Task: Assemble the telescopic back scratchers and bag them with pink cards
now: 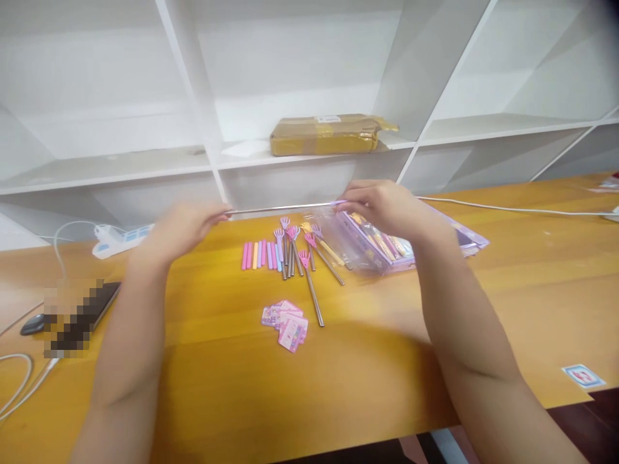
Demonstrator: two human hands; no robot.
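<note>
a: what are the hands doing?

b: two bare hands hold a thin metal rod nearly level over the far side of a wooden table. on a clock face laid over the view, the rod sits just above the middle, toward twelve. the left hand, near nine and blurred, pinches one end. the right hand, near two, pinches the other, purple end.

a: which step is this?

b: it looks like drawing the rod out straight, though i judge that from the pose alone. the next move calls for a steady grip at both ends and an even pull, so the thin metal does not bend.

a: what lies below?

b: around the centre, metal sticks with coloured, hand-shaped tops, one reaching furthest toward six. just beside them, toward eight, short coloured tubes lie in a row. cards overlap at six.

a: and the containers?

b: just past three, partly hidden by the right hand, a purple box lies open, with colourful sticks inside. a clear plastic bag lies against its near-nine edge; i cannot tell whether it holds anything. at twelve, a taped carton rests in a white shelf, its contents hidden.
</note>
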